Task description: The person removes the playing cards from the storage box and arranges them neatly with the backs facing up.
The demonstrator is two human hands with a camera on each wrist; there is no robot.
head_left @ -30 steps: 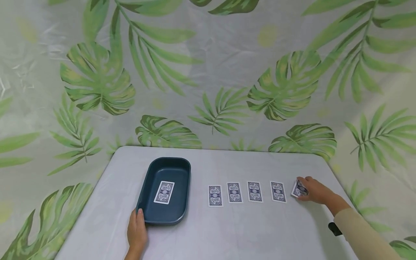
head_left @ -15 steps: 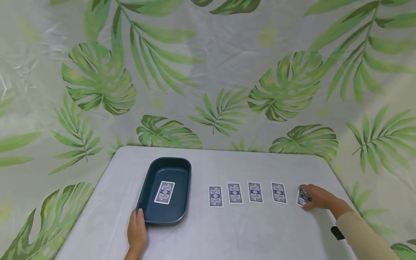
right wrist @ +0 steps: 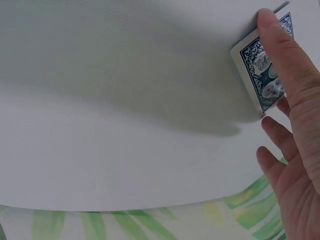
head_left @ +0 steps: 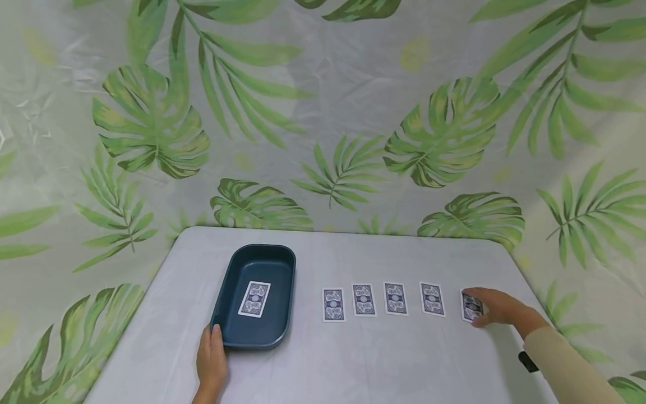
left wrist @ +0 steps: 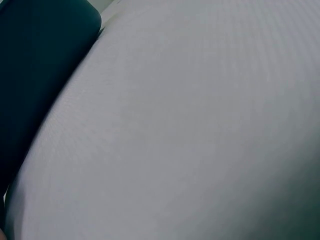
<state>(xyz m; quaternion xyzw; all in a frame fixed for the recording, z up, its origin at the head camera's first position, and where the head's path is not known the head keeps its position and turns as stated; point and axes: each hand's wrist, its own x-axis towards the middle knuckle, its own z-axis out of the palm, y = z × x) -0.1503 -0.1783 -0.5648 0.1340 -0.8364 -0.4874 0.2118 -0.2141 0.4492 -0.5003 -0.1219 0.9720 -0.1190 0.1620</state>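
Observation:
My left hand (head_left: 211, 357) grips the near left corner of a dark blue-green tray (head_left: 285, 334), thumb over its rim. In the left wrist view, the tray's outer wall (left wrist: 42, 70) shows at the left edge. A face-down playing card (head_left: 254, 299) with a blue patterned back lies tilted inside the tray. At the right end of the row, my right hand (head_left: 497, 307) holds another playing card (head_left: 469, 310) by its edges. The right wrist view shows the thumb at one edge of this card (right wrist: 255, 67), fingers around the opposite side and partly hidden.
Several face-down playing cards (head_left: 364, 299) lie in a spaced row between the tray and my right hand. A white cloth (head_left: 383, 365) covers the table. Behind stands a leaf-patterned curtain (head_left: 348, 101).
My right hand moved slightly toward me and right, and its card turned from slanted to nearly in line with the row. The left hand and tray stay put.

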